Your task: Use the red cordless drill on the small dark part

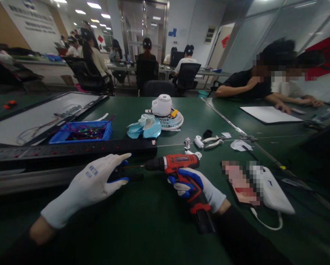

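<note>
My right hand [202, 184], in a white glove with blue palm, is wrapped round the handle of a red and black cordless drill [180, 162]. The drill lies level, and its long thin bit [134, 166] points left toward my left hand [94, 180]. That hand wears a matching glove; thumb and forefinger are spread apart beside a small dark part [119, 171], partly hidden by the fingers. I cannot tell whether the bit tip touches this part. A long black power strip [120, 147] lies just beyond, and a grey metal rail [24, 181] runs off to the left.
Beyond the strip are a blue tray [80, 141] of wires, pale blue fan blades [144, 127] and a white fan housing [162, 105]. Pliers [213, 141] and white fittings lie right of centre. Phones [275, 191] with a cable lie at right; people sit around.
</note>
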Motion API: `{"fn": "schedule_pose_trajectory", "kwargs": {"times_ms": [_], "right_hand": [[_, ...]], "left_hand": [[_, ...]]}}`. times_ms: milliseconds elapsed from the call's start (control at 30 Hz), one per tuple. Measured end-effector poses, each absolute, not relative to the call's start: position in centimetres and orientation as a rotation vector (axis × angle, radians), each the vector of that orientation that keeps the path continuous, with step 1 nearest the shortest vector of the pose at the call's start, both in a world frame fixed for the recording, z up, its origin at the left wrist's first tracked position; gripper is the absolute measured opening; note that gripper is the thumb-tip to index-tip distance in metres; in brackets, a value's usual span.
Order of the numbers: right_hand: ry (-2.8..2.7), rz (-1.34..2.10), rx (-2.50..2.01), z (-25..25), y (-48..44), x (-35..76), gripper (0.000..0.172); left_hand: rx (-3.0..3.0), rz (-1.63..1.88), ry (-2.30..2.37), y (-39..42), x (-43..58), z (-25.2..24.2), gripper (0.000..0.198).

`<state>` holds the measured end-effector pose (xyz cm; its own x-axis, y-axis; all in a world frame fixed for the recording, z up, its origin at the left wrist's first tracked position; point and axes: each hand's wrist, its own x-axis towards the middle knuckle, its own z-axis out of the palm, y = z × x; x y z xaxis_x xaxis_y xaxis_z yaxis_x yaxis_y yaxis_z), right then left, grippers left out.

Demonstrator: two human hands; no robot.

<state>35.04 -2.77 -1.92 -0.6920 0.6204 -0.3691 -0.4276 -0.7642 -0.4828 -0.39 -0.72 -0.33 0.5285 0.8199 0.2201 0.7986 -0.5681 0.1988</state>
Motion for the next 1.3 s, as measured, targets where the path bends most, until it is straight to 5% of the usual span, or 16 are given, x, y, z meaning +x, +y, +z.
{"fn": "schedule_pose_trajectory", "kwargs": {"times_ms": [833,1300], "right_hand": [[-0.454,2.448,-0.517,-2.64,-2.60,35.14,0.021],[-0.390,2.419,-0.624,-1.83,-2.49,34.92,0.040]], "left_hand": [[2.650,0.403,1.438,-0.35,-0.77,-0.41,0.072],[2.656,0.440,1.381,-0.25,-0.66,-0.31,0.074]]}}
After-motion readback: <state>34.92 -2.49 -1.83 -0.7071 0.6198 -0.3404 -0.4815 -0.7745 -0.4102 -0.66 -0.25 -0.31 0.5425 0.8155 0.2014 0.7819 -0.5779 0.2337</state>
